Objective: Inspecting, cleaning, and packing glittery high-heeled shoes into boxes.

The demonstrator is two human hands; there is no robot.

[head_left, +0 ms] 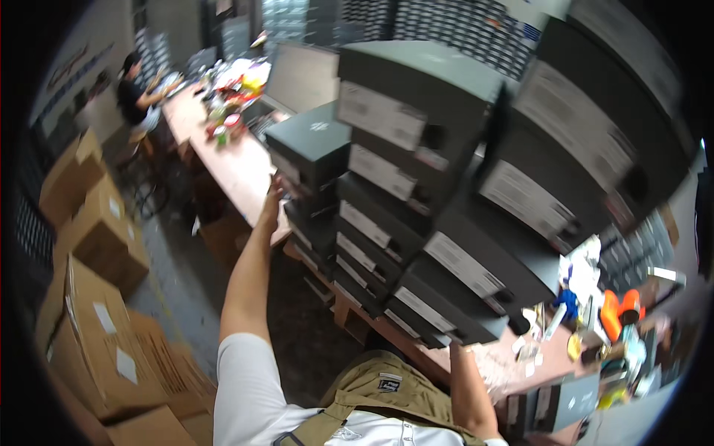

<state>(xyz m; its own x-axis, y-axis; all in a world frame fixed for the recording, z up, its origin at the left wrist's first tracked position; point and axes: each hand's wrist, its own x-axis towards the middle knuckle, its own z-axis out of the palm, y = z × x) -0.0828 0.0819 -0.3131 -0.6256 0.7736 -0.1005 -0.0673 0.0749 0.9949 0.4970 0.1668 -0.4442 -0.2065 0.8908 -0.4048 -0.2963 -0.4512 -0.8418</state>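
left hand (271,202): flat against far side of the shoe box stack (387,215), fingers spread on it
right hand: hidden under stack's near end, fingers can't tell
stack: tilted, above tabletop (230,160)
floor left: cardboard cartons (89,327)

The left arm stretches up and forward, nearly straight, its hand (271,202) raised with fingers spread flat. The right forearm rises from the lower edge; its hand is hidden.
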